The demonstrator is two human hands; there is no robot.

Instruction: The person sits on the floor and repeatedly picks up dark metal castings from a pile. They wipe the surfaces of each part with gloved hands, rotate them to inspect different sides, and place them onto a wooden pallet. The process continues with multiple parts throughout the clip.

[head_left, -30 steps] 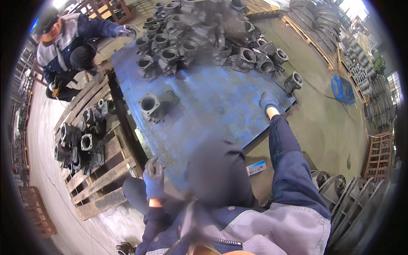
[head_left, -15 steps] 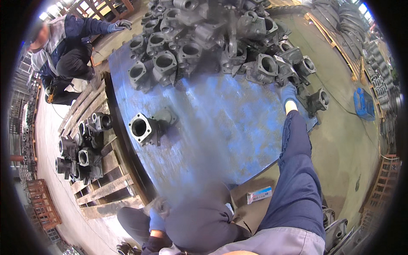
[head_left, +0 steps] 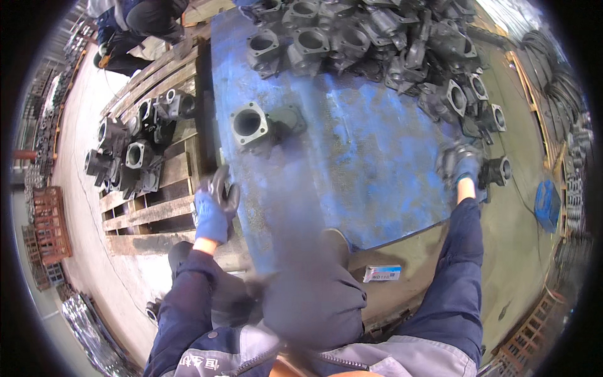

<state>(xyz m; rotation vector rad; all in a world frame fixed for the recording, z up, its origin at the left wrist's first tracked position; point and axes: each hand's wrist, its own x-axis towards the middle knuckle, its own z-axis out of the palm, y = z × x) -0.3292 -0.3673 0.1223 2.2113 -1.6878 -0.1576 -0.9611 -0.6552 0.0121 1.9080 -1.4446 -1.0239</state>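
The blue platform (head_left: 377,182) bore heaped castings (head_left: 352,45). Our left hand (head_left: 215,207) was loosely spread, empty; we couldn't tell whether our blurred right hand (head_left: 465,166) gripped anything; hasty tugging risked toppling castings.

A dark, flanged casting (head_left: 500,171) lies sideways at right.

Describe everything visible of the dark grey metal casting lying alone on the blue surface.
The dark grey, hollow casting looks metallic. A squarish flange with holes near its corners frames a round opening facing the camera; a darker, flanged section extends rightward. It lies on the scuffed blue flat surface near its left edge, apart from the heap of grey castings. The blue-and-grey-gloved left hand is nearby, not touching it.
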